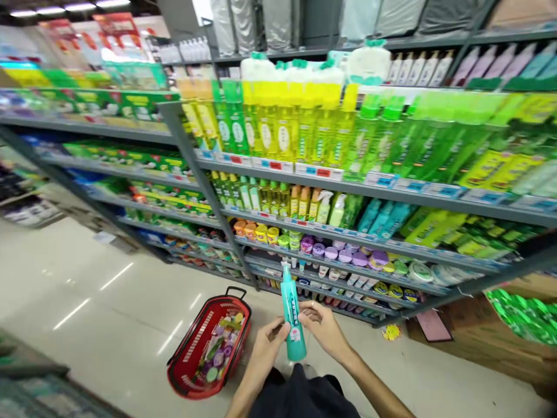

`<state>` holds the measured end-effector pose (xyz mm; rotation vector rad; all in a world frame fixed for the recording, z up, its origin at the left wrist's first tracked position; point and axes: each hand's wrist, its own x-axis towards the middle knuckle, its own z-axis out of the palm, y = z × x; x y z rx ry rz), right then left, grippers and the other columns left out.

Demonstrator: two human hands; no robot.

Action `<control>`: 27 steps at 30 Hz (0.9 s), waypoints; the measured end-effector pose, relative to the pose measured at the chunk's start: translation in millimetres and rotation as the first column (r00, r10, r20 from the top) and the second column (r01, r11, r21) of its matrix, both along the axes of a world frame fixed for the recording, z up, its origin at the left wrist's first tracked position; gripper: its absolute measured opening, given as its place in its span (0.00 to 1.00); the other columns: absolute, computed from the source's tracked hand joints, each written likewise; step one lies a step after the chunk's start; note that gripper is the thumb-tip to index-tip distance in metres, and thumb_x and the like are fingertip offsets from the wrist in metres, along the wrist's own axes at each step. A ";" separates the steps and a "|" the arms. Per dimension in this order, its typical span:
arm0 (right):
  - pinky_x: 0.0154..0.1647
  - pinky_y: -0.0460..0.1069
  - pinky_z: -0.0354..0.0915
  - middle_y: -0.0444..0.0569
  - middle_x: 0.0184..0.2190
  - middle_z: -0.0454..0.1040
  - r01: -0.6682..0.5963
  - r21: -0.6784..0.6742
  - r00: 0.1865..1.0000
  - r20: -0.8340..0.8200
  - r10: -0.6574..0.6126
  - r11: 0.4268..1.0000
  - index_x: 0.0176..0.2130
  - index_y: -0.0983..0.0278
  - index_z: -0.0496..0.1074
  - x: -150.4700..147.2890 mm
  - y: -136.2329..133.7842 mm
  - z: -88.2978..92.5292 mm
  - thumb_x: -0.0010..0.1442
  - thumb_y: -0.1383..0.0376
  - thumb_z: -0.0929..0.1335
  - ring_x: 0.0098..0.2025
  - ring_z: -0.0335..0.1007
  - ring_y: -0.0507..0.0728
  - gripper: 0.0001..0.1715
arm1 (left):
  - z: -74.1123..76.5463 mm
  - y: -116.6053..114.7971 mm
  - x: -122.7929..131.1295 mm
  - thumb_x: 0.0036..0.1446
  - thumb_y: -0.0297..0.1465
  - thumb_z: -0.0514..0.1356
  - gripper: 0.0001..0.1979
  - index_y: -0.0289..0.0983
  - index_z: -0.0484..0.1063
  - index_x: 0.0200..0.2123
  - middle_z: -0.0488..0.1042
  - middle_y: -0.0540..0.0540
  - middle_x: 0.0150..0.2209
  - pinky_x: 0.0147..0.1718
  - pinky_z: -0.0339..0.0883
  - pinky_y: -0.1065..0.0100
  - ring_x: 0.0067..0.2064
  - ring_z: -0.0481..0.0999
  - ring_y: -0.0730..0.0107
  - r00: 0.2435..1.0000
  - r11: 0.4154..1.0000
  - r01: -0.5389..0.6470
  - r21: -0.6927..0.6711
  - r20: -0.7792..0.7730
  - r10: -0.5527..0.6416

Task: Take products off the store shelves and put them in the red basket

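Note:
A teal bottle (288, 293) with a pale narrow nozzle stands nearly upright in front of my body, its printed label facing me. My left hand (266, 346) closes on its left side, thumb against the label's edge. On the other side, the bent fingers and thumb of my right hand (325, 332) grip the same bottle; a ring shows on one finger. On the floor to the left lies a red shopping basket (177, 380) with a black handle, holding several colourful round tubs and packs.
Shelves (287, 171) of yellow and green bottles stretch across the front, with purple tubs (346, 257) lower down. At the right, a cardboard box (478, 351) sits on the floor beside green shiny packs (528, 316). Another shelf corner (39, 371) juts in at lower left.

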<state>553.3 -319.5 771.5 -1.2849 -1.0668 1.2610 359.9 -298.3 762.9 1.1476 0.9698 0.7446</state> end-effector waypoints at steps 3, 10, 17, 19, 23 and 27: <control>0.45 0.53 0.71 0.50 0.38 0.82 0.121 -0.030 0.992 -0.016 -0.122 0.992 0.44 0.63 0.80 26.0 -28.0 -2.0 0.57 0.42 0.77 0.39 0.76 0.57 0.29 | -0.8 -3.5 27.5 0.64 0.51 0.65 0.27 0.36 0.83 0.55 0.84 0.39 0.49 0.50 0.74 0.62 0.49 0.81 0.55 0.984 0.985 0.173 -0.027 -0.028 -0.173; 0.46 0.54 0.73 0.50 0.38 0.82 0.503 0.002 0.864 -0.013 -0.503 0.864 0.50 0.62 0.81 18.1 -65.2 -5.0 0.60 0.43 0.75 0.42 0.78 0.60 0.30 | 1.2 22.9 61.4 0.55 0.54 0.71 0.32 0.37 0.83 0.55 0.83 0.36 0.54 0.58 0.73 0.56 0.56 0.81 0.49 0.931 0.930 0.366 -0.023 0.029 -0.365; 0.47 0.55 0.75 0.54 0.50 0.81 0.680 -0.053 0.733 0.072 -0.677 0.731 0.58 0.61 0.79 5.1 -97.6 -9.4 0.61 0.45 0.76 0.48 0.78 0.61 0.33 | -16.9 28.2 88.0 0.57 0.50 0.71 0.30 0.36 0.83 0.56 0.81 0.34 0.58 0.63 0.72 0.52 0.60 0.81 0.45 0.821 0.828 0.557 -0.060 0.190 -0.539; 0.46 0.55 0.75 0.55 0.51 0.81 0.693 -0.058 0.721 0.094 -0.687 0.719 0.57 0.62 0.79 10.3 -101.5 -7.5 0.61 0.46 0.76 0.47 0.77 0.61 0.33 | -17.3 21.3 94.3 0.60 0.48 0.70 0.29 0.35 0.81 0.58 0.80 0.34 0.59 0.62 0.73 0.52 0.60 0.80 0.46 0.816 0.828 0.558 -0.058 0.216 -0.536; 0.48 0.55 0.75 0.52 0.48 0.82 0.638 -0.031 0.767 0.106 -0.632 0.769 0.56 0.60 0.79 36.8 -95.8 2.5 0.64 0.47 0.74 0.46 0.78 0.59 0.28 | -9.3 12.9 110.6 0.61 0.46 0.69 0.28 0.36 0.80 0.59 0.80 0.36 0.61 0.63 0.72 0.53 0.62 0.79 0.48 0.867 0.881 0.470 -0.052 0.213 -0.450; 0.47 0.54 0.75 0.51 0.46 0.83 0.584 0.062 0.805 0.080 -0.587 0.809 0.52 0.60 0.80 85.1 -85.6 20.3 0.64 0.46 0.74 0.44 0.78 0.59 0.26 | 11.8 18.4 141.7 0.58 0.47 0.71 0.30 0.36 0.81 0.58 0.82 0.37 0.58 0.60 0.74 0.55 0.59 0.81 0.50 0.891 0.905 0.425 0.027 0.161 -0.424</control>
